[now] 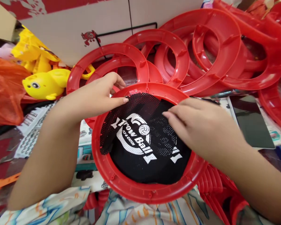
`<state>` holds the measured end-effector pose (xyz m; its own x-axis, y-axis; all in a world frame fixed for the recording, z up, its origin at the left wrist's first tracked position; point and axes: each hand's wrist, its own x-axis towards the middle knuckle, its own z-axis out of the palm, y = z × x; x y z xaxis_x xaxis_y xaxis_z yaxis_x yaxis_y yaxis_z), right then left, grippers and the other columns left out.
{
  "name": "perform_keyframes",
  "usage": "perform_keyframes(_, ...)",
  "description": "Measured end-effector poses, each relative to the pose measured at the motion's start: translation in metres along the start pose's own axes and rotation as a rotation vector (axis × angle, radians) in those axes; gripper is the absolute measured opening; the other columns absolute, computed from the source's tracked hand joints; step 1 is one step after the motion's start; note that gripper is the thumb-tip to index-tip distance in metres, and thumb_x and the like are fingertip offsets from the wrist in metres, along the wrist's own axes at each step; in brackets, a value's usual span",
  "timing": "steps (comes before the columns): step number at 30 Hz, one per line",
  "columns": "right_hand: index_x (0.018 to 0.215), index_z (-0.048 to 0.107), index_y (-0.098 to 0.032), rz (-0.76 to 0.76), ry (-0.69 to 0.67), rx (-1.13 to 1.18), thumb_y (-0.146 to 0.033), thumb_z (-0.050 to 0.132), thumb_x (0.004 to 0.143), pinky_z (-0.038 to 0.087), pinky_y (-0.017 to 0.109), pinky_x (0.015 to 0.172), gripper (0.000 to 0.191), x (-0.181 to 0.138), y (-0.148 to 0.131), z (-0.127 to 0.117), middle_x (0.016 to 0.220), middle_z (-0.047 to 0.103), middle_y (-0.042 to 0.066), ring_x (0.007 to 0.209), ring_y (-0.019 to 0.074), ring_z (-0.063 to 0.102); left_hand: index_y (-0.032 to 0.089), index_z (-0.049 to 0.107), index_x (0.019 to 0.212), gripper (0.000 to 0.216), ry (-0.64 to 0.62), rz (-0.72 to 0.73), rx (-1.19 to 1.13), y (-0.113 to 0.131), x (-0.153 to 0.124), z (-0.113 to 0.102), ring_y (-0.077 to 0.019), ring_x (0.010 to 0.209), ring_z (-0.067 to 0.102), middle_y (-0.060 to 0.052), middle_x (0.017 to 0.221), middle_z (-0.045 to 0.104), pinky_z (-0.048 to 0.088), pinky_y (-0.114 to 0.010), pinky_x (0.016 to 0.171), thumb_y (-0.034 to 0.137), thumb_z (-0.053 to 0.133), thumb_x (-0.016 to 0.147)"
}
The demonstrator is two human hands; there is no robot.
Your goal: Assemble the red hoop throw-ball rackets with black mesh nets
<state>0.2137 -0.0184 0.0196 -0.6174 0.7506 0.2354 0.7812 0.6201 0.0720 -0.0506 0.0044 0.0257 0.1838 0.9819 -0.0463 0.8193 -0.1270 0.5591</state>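
A red plastic ring (100,156) lies across my lap, tilted slightly. Black mesh fabric (154,107) with white "Throw Ball" lettering covers its middle, partly folded over in layers. My left hand (105,93) is at the ring's upper left, fingers curled over the outer rim and thumb on the mesh edge. At the upper right, my right hand (199,125) reaches over the rim with thumb and fingertips pinched together at the mesh. The fingers hide exactly how much fabric is between them.
More red rings (164,36) are heaped behind against a white box (61,37). Yellow toys (53,82) and an orange plastic bag (4,93) are at the left. A dark flat tablet-like panel (250,122) lies at the right. Stacked red parts (210,179) sit below my right arm.
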Motion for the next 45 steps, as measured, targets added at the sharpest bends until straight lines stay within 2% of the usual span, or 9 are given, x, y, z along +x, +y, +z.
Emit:
perform_keyframes(2,0.077,0.070,-0.013,0.006,-0.105,-0.049,-0.030,0.047,0.099,0.031,0.031,0.051,0.036,0.004,-0.013,0.005,0.065,0.066,0.009,0.059,0.0214,0.063,0.021,0.061,0.105,0.030,0.022,0.012,0.014,0.008,0.002,-0.001,-0.0256,0.090,0.059,-0.009,0.107,0.068,0.048,-0.046,0.083,0.036,0.066,0.080)
perform_keyframes(4,0.074,0.069,-0.012,0.091,-0.130,-0.116,-0.034,0.050,0.097,0.020,0.030,0.047,0.037,0.009,-0.022,0.011,0.059,0.063,0.011,0.053,0.0220,0.060,0.020,0.064,0.103,0.025,0.047,0.054,0.012,0.016,0.007,0.001,-0.0239,0.094,0.061,-0.008,0.110,0.069,0.048,-0.043,0.089,0.031,0.063,0.080)
perform_keyframes(7,0.076,0.069,-0.013,0.153,-0.101,-0.128,-0.037,0.052,0.096,0.016,0.029,0.048,0.036,0.017,-0.024,0.019,0.060,0.064,0.012,0.052,0.0214,0.058,0.022,0.069,0.098,0.021,0.004,0.189,0.020,0.023,0.018,0.007,-0.0246,0.112,0.060,-0.006,0.119,0.067,0.046,-0.039,0.100,0.029,0.060,0.080)
perform_keyframes(12,0.080,0.065,-0.016,0.098,0.003,-0.097,-0.024,0.046,0.095,0.021,0.030,0.050,0.026,0.017,-0.018,0.015,0.070,0.066,0.009,0.055,0.0185,0.058,0.023,0.070,0.092,0.018,-0.074,0.278,-0.013,0.026,0.033,0.018,-0.0253,0.118,0.059,-0.004,0.115,0.068,0.042,-0.038,0.108,0.032,0.061,0.079)
perform_keyframes(17,0.095,0.064,-0.017,0.173,0.015,0.100,-0.016,0.046,0.085,0.031,0.029,0.054,0.021,0.022,-0.011,0.007,0.069,0.066,0.004,0.059,0.0178,0.058,0.023,0.069,0.086,0.014,-0.111,0.265,-0.087,0.030,0.034,0.021,-0.0233,0.105,0.063,-0.003,0.105,0.070,0.047,-0.037,0.098,0.032,0.061,0.080)
perform_keyframes(20,0.102,0.065,-0.019,0.129,-0.019,0.186,-0.016,0.046,0.083,0.036,0.030,0.057,0.027,0.029,-0.004,0.005,0.079,0.070,0.003,0.066,0.0196,0.062,0.022,0.069,0.083,0.012,-0.074,0.241,-0.116,0.029,0.032,0.021,-0.0226,0.099,0.063,-0.003,0.099,0.070,0.048,-0.036,0.092,0.031,0.062,0.080)
perform_keyframes(24,0.093,0.073,-0.021,-0.008,0.023,0.138,-0.025,0.040,0.092,0.043,0.034,0.066,0.032,0.035,0.009,0.007,0.088,0.069,0.006,0.082,0.0238,0.065,0.020,0.069,0.082,0.010,-0.052,0.170,-0.200,0.026,0.030,0.022,-0.0216,0.092,0.064,-0.003,0.092,0.070,0.049,-0.036,0.087,0.029,0.066,0.079)
perform_keyframes(32,0.108,0.074,-0.022,-0.118,0.043,0.113,-0.028,0.027,0.100,0.048,0.034,0.082,0.048,0.038,0.019,0.020,0.092,0.064,0.008,0.087,0.0220,0.059,0.019,0.066,0.077,0.014,0.012,0.117,-0.260,0.025,0.031,0.032,-0.0203,0.081,0.063,-0.003,0.084,0.068,0.050,-0.036,0.077,0.033,0.064,0.080)
perform_keyframes(45,0.098,0.075,-0.020,-0.123,0.015,0.047,-0.030,0.027,0.101,0.049,0.037,0.083,0.049,0.041,0.021,0.024,0.090,0.061,0.009,0.086,0.0226,0.057,0.020,0.064,0.075,0.016,0.121,0.087,-0.139,0.032,0.029,0.040,-0.0236,0.088,0.061,-0.003,0.087,0.065,0.045,-0.047,0.092,0.034,0.062,0.084)
